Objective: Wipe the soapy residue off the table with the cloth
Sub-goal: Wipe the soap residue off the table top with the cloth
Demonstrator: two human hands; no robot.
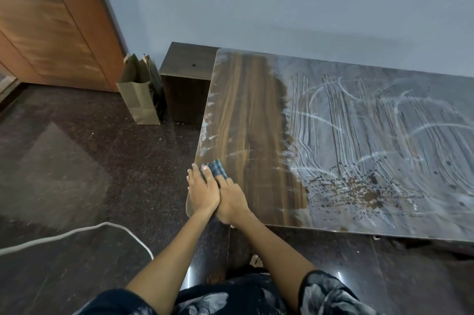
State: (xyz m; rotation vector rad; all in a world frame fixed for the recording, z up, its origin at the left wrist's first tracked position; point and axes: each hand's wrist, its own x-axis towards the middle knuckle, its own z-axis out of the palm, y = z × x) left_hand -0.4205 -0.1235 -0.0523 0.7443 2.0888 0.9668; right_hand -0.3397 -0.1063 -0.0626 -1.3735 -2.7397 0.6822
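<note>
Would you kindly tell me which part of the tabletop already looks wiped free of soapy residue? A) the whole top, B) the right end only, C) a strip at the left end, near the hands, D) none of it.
C: bare wood grain shows in a strip at the left end of the table, beside the cloth, while the soapy residue covers the rest to the right.

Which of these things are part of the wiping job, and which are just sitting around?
Part of the job: cloth, table, soapy residue, left hand, right hand.

Just lying about: paper bag, dark cabinet, white cable.
</note>
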